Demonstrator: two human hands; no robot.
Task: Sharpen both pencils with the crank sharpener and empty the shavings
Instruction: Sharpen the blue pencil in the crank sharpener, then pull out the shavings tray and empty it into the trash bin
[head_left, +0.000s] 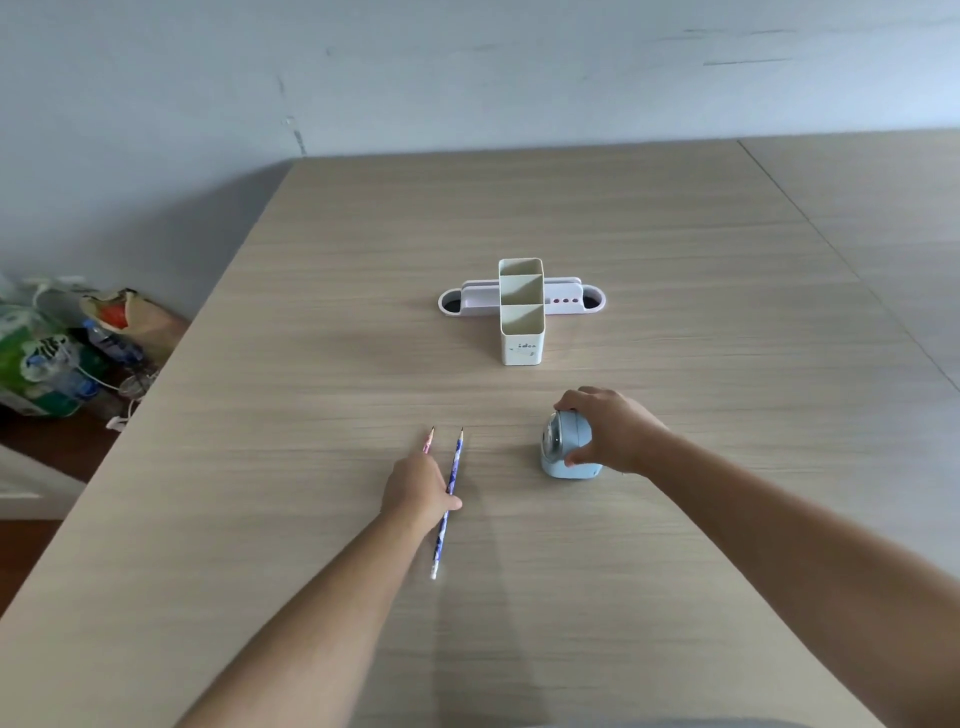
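Observation:
Two pencils lie side by side on the wooden table (311, 364), tips pointing away from me. The blue patterned pencil (455, 457) is on the right, the pink pencil (428, 440) on the left. My left hand (420, 489) rests over both pencils; it covers most of the pink one, and its thumb touches the blue one. Whether it grips either pencil cannot be told. A light blue crank sharpener (567, 451) stands to the right. My right hand (608, 427) is closed around it from the right side, fingers over its top, thumb low on its front.
A cream three-compartment pen holder (521, 332) stands behind the pencils, and a long white organizer tray (566, 301) lies across behind it. Bags and plastic bottles (67, 353) sit on the floor beyond the table's left edge. A wall runs along the back.

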